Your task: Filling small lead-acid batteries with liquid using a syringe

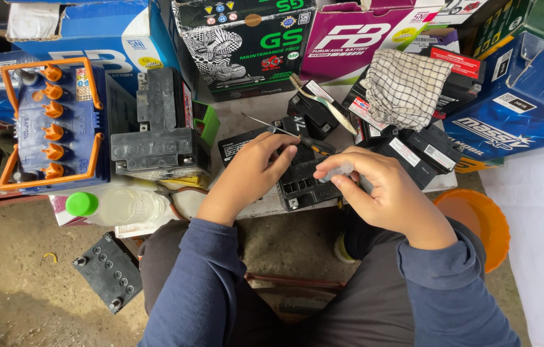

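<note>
left hand [254, 166] curled flat on the small black battery [303, 183], right hand [384, 193] pinching a small clear tube [338, 171] above it

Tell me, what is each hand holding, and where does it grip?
The right hand pinches a small clear tube by its end. The left hand rests on the small black battery, apparently steadying its top edge rather than gripping anything.
</note>
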